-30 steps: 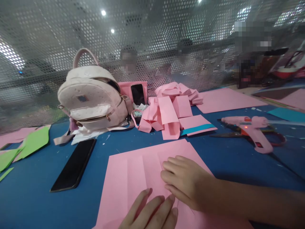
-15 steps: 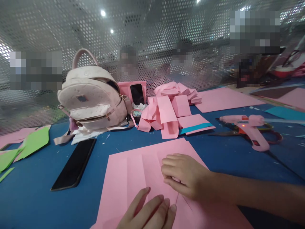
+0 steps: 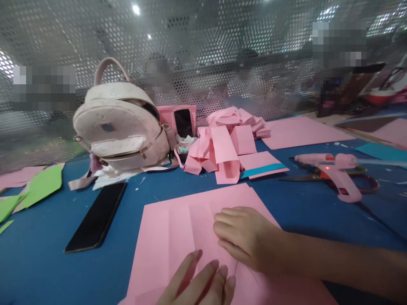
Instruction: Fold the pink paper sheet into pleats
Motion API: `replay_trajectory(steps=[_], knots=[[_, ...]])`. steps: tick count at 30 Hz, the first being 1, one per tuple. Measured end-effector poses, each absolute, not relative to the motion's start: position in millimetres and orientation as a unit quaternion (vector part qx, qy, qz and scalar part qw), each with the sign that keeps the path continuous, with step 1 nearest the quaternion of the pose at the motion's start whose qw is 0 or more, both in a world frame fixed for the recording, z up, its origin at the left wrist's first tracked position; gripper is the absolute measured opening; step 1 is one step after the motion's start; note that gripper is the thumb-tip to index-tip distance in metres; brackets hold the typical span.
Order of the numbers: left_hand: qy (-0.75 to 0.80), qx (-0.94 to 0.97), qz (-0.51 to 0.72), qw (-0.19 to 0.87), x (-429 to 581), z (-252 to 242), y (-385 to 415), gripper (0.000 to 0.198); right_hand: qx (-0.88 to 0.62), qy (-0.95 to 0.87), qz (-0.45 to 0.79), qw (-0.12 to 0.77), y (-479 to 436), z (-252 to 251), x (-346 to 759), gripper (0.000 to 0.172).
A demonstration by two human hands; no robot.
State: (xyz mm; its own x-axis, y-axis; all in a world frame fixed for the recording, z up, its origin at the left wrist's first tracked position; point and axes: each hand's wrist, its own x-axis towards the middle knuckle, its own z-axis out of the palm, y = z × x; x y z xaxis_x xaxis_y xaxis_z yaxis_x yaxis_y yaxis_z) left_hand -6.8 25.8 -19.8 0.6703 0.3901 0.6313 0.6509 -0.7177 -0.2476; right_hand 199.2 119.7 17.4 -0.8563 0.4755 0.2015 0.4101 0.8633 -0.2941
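Note:
A pink paper sheet (image 3: 155, 241) with long fold lines lies on the blue table in front of me. My left hand (image 3: 203, 281) rests on its lower part, fingers apart and lightly bent, holding nothing. Just beyond it, on the right half of the sheet, my right hand (image 3: 243, 235) is closed with its fingers curled together against the paper. Whatever those fingers may hold is hidden. A thin line shows on the sheet below the right thumb; I cannot tell if it is a crease or an edge.
To the left lies a black phone (image 3: 97, 218), with green paper (image 3: 44, 186) farther out. A pale backpack (image 3: 124, 127) stands behind. Folded pink paper strips (image 3: 222, 140) are piled at the back. On the right, a pink glue gun (image 3: 340, 169) with a lit light lies over scissors (image 3: 300, 178).
The right hand has shifted very slightly left, and the gap by its thumb has narrowed. My left hand stays in place on the sheet. The view has tilted a little.

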Motion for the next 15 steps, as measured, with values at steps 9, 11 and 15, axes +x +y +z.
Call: replay_trajectory(steps=[9, 11, 15], knots=[[-0.299, -0.884, -0.273, 0.236, -8.3, -21.0, 23.1, 0.018, -0.215, -0.962, 0.09, 0.141, 117.1, 18.8, 197.9, 0.021], [-0.297, -0.885, -0.266, 0.24, -8.9, -20.8, 22.3, 0.018, -0.217, -0.962, 0.089, 0.137, 116.3, 19.0, 197.7, 0.021], [-0.296, -0.889, -0.245, 0.249, -10.6, -18.3, 21.1, 0.02, -0.227, -0.961, 0.091, 0.132, 115.4, 20.0, 196.9, 0.02]])
